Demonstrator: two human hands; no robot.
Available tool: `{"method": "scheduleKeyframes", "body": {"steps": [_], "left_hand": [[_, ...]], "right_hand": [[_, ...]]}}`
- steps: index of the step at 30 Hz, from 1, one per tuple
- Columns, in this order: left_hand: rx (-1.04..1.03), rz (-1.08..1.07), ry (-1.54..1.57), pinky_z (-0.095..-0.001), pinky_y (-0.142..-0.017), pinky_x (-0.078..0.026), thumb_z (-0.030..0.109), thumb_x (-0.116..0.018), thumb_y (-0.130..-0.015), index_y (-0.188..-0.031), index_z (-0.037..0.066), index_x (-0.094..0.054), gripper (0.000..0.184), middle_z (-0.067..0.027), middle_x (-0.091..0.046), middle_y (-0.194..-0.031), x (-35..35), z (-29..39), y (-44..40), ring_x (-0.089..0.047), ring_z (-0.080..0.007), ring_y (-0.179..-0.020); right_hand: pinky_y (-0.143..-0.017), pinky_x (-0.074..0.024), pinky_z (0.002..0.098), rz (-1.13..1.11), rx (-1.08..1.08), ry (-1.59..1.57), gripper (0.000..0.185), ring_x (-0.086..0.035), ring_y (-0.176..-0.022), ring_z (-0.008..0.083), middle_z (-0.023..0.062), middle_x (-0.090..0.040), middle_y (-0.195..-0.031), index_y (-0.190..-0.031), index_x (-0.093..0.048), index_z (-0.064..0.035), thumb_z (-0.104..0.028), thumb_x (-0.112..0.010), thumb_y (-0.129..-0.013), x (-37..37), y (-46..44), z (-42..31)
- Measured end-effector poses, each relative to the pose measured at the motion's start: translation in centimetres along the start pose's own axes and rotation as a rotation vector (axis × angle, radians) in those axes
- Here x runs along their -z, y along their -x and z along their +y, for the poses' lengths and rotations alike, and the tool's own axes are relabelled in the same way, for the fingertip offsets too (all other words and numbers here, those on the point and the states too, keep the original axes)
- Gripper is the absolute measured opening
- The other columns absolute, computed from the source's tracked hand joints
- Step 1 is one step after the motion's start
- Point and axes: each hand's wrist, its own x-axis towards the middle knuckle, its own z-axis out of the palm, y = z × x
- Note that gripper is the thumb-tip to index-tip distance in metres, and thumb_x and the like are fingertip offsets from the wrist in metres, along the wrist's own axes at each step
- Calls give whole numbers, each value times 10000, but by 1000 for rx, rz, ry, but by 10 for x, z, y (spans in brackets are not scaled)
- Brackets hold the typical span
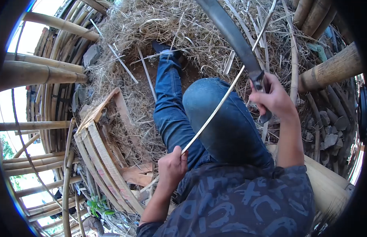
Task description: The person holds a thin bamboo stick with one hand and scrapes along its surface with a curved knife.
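Note:
My left hand (172, 165) is closed around a long, thin bamboo strip (215, 112) near my hip. The strip slants up across my raised knee toward the upper right and passes close to the blade. In my right hand (275, 98) is the handle of a machete (235, 36), fingers wrapped round it. Its dark, broad, curved blade points up and to the left, over the shavings. Whether the blade touches the strip I cannot tell.
Curly bamboo shavings (140, 27) cover the ground around my feet. At left stands a wooden slatted crate (106, 168), with bamboo poles (37, 75) beyond it. Thick bamboo (329, 67) and broken stones (330, 140) lie at right. Loose strips are scattered ahead.

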Motion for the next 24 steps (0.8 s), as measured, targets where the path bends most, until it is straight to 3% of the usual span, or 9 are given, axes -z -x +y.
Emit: {"method": "scheduleKeyframes", "body": {"steps": [2, 3, 5, 10, 16, 21, 24], "left_hand": [[50, -24, -22, -451, -475, -387, 163, -536, -945, -758, 43, -448, 239, -190, -479, -560, -4, -9, 9, -542, -401, -537], [20, -7, -49, -444, -462, -411, 195, -563, -939, -761, 58, -462, 246, -159, -507, -543, -5, -11, 11, -560, -363, -510], [17, 18, -58, -446, -465, -415, 195, -561, -940, -766, 59, -467, 240, -157, -510, -544, -9, -12, 14, -562, -362, -511], [14, 52, -56, -441, -456, -420, 195, -562, -950, -771, 62, -477, 239, -147, -525, -550, -22, -2, 19, -565, -349, -499], [25, 82, -109, -432, -456, -419, 189, -583, -936, -770, 65, -481, 231, -134, -532, -569, -9, 2, 16, -568, -330, -501], [36, 94, -258, -425, -502, -411, 171, -618, -906, -762, 63, -498, 216, -123, -530, -604, 26, 15, 15, -563, -313, -547], [47, 76, -305, -423, -524, -415, 162, -613, -908, -770, 59, -506, 202, -117, -536, -626, 36, 20, 16, -573, -308, -577]], "right_hand": [[-374, -400, 236, 43, -62, 7, 180, -492, -407, 78, 19, -530, -587, -886, -509, -20, 10, -633, -758, 4, -4, 0], [-374, -400, 236, 42, -69, 16, 180, -492, -407, 78, 19, -530, -587, -886, -509, -20, 10, -633, -758, 2, -4, 2], [-356, -395, 246, 48, -156, -177, 147, -488, -393, 90, 30, -524, -574, -863, -505, -19, 24, -585, -747, -4, -7, 10], [-352, -398, 248, 74, -155, -33, 117, -478, -373, 102, 32, -511, -552, -811, -492, -27, 14, -577, -742, -11, -13, 19], [-365, -415, 264, -13, -230, -100, 289, -462, -385, 110, 38, -480, -573, -1002, -469, 4, -28, -559, -729, -1, -1, 19], [-437, -423, 224, 95, -92, 15, 274, -503, -470, 92, 39, -535, -721, -1036, -510, 12, -53, -590, -782, 7, 6, 24], [-450, -415, 220, 57, -35, 153, 249, -505, -474, 86, 18, -519, -700, -1013, -522, 3, -106, -623, -813, 14, 2, 24]]}}
